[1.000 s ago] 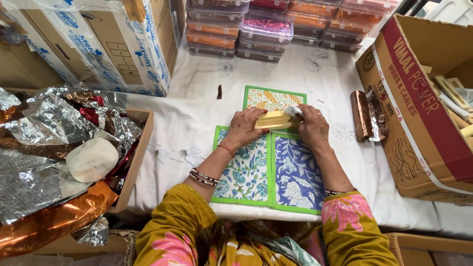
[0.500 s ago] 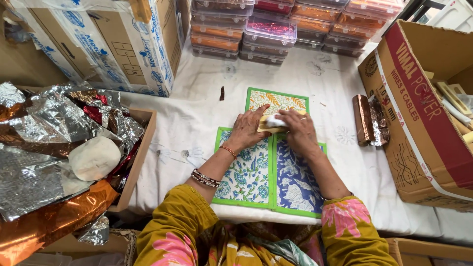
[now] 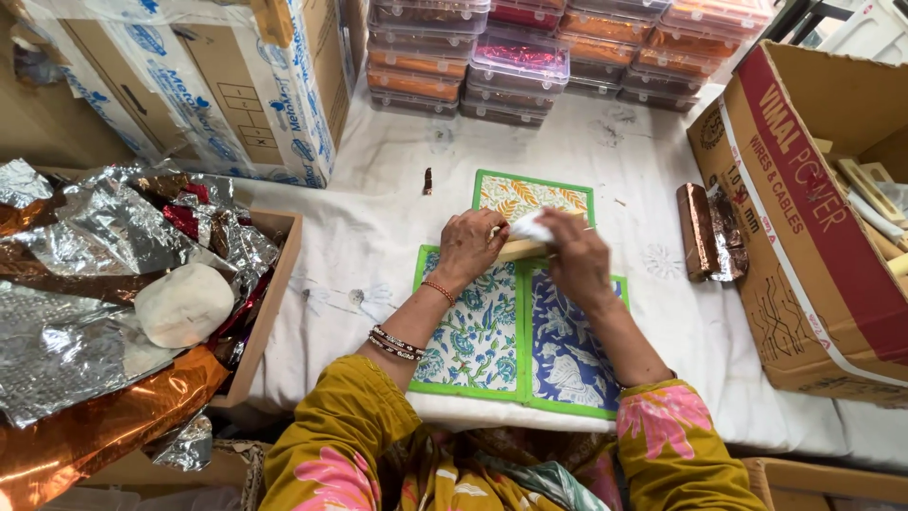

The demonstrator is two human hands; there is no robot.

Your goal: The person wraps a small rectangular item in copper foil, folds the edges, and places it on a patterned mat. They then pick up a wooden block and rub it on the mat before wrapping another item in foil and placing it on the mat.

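Sleeves of mustard cloth with pink flowers at the near edge, bangles on the left wrist. Just ahead, printed fabric mats [image 3: 515, 345] with green borders, laid flat under the hands as a work pad over the white-covered tabletop [image 3: 378, 237]. Left hand [image 3: 468, 248] closed down on one end of a pale wooden stick [image 3: 520, 250], apparently pinning it against the mat. Right hand [image 3: 577, 260] closed around a small white wad [image 3: 528, 227], cloth or paper, pressed to the stick's upper side, as for rubbing; stick lying crosswise between both hands, over the seam of the mats. Left of the hands, open box [image 3: 270, 284] heaped with crumpled silver and copper foil [image 3: 85, 312] and a white lump [image 3: 184, 305], its edge close to the left elbow. Right of the hands, copper-wrapped bar [image 3: 707, 232], then a tall cardboard carton [image 3: 804, 237] hemming that side. Bare cloth beyond the fingertips. Farther out, stacked clear lidded boxes [image 3: 520, 66] and taped cartons [image 3: 218, 95].
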